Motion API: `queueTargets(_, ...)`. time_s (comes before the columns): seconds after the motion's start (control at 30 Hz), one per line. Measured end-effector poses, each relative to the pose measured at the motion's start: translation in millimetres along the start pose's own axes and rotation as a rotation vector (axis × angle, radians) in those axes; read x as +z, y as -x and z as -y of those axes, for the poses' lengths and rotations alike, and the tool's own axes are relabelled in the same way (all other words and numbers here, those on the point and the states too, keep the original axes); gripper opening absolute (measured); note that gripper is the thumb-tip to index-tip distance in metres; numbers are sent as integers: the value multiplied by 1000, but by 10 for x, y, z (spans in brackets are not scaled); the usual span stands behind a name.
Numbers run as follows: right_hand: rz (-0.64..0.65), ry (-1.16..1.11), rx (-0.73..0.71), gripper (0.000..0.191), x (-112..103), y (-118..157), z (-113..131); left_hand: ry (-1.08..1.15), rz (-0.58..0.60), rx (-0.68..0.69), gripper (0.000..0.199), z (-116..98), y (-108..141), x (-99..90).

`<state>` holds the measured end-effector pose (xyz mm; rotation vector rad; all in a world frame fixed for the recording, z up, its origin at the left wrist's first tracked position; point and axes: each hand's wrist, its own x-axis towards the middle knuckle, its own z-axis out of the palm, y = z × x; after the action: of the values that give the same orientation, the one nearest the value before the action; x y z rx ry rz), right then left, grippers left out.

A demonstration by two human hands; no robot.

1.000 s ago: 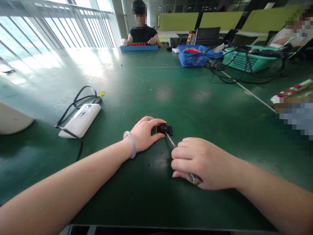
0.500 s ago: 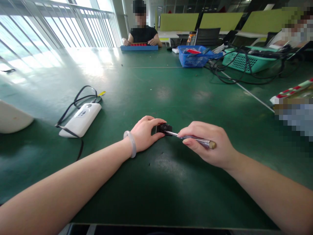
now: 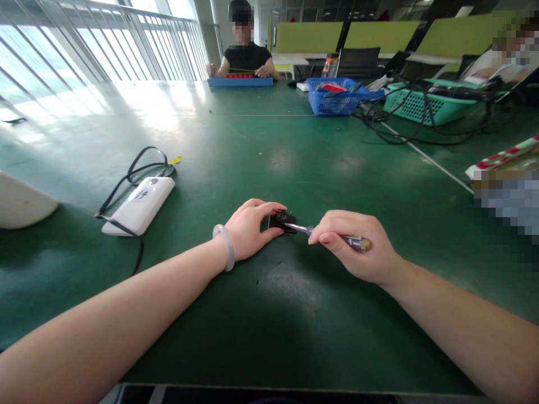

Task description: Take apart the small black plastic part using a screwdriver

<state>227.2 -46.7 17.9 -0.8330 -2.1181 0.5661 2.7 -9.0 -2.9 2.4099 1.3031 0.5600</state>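
— Left hand, grip?
— Pinching small black part, lying inward from near edge of tabletop, about midway along.
— Right hand?
— Clasping screwdriver, holding tip against black part.

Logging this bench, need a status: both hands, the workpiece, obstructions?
Left hand gripping small black part. Right hand holding screwdriver, tip at the part. Nothing visible between the hands except the screwdriver.
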Motion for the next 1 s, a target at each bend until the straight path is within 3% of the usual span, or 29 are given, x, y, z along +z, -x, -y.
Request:
queueTargets(0.3,-90,61,-15,29,-56,22,58,12,2,15,37,7,-2,-3)
queueTargets(0.63,-100,79,-30,26,-53,10,54,11,3,4,39,9,2,-6)
queueTargets(0.8,-196,-56,197,37,-41,-1,-17,12,-1,4,39,10,-4,4)
queueTargets(0.9,-309,-301,412,41,-19,-35,-127,20,1,3,39,4,-6,-1)
queueTargets(1.0,-414,-551,537,43,11,-80,-222,32,8,26,39,-4,0,-12)
